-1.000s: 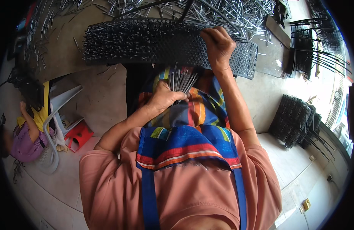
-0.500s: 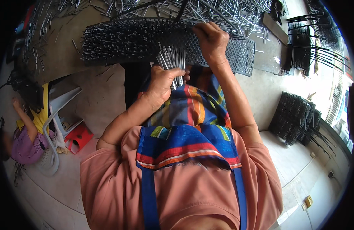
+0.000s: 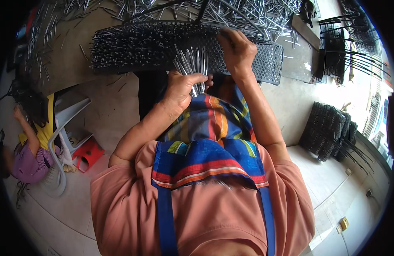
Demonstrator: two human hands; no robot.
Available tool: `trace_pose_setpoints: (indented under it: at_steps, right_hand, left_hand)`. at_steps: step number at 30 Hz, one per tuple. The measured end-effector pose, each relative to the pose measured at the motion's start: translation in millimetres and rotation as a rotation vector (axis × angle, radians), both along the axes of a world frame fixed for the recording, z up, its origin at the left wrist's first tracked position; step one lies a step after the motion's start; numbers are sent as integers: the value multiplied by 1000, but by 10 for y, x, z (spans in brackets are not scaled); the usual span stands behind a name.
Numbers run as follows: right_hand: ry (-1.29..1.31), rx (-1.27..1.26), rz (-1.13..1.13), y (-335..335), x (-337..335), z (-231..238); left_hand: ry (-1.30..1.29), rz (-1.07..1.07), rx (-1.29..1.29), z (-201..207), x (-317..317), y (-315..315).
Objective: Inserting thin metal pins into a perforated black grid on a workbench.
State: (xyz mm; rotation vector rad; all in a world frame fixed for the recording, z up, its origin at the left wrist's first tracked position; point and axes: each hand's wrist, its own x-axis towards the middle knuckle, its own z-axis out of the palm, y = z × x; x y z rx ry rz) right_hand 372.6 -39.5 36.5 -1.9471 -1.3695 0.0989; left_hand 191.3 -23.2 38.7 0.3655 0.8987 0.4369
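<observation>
My left hand (image 3: 180, 88) is closed around a bundle of thin silvery metal rods (image 3: 192, 64), which fan out at their upper ends. In front of me lies a long, dark perforated rack (image 3: 270, 65). Many upright rods (image 3: 133, 47) crowd its left and middle holes, while bare holes show toward its right end. Over the rack's far edge, right of the middle, my right hand (image 3: 240, 52) is closed with the fingers curled in a pinch. Whatever those fingertips hold, if anything, is too small or hidden to make out.
Loose rods (image 3: 261, 17) lie heaped on the table behind the rack. Black racks with long handles (image 3: 335, 55) stand at the right, and a dark stack of them (image 3: 327, 132) is on the floor. At left, another person (image 3: 32, 158) sits near a red container (image 3: 89, 154).
My right hand has shifted slightly right and down from the rack's far edge, its fingers turned a little. My left hand still grips the rod bundle, almost unmoved.
</observation>
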Motion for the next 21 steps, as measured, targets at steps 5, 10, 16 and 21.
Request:
trace_pose_setpoints:
  at_steps: [5, 10, 16, 21]
  right_hand:
    - [943, -456, 157, -231, -60, 183]
    - [1318, -378, 17, -337, -18, 174]
    - [931, 240, -185, -210, 145, 73]
    - [414, 442, 14, -87, 243, -157]
  left_hand:
    - [-47, -38, 72, 69, 25, -6]
    - [-14, 31, 108, 65, 50, -74]
    - [101, -21, 37, 8, 36, -93]
    - [100, -71, 59, 64, 112, -79]
